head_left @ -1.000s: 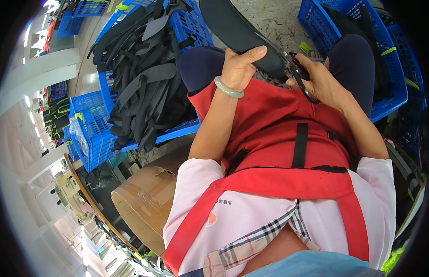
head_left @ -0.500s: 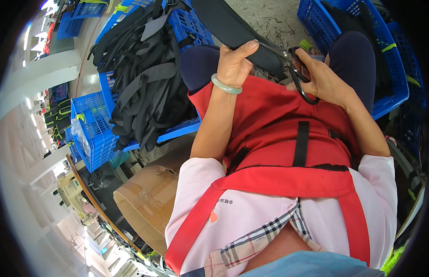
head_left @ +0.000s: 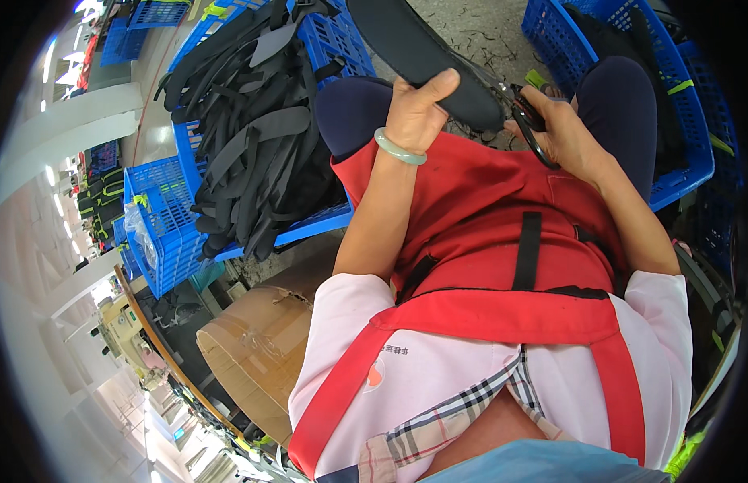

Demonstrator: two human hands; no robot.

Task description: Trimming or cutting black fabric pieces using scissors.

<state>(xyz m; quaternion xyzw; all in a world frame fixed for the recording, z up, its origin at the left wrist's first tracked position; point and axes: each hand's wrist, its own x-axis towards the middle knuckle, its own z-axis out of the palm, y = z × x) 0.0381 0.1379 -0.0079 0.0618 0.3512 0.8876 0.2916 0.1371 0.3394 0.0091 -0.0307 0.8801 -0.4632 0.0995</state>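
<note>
My left hand, with a pale bangle at its wrist, grips a black padded strap between thumb and fingers. The strap runs up past the top edge of the picture, and its rounded end lies to the right of that hand. Black-handled scissors are in my right hand, fingers through the handle loops. Their blades point up and left along the strap's right edge, close to its rounded end. Whether the blades touch the strap I cannot make out.
At left, a blue crate is heaped with black straps. A second blue crate holding black pieces stands at right. A cardboard box is beside my left elbow. Dark scraps litter the floor ahead.
The strap's rounded end now shows more plainly. My left hand has shifted slightly right, and the scissors in my right hand have turned and moved a little along the strap's edge.
</note>
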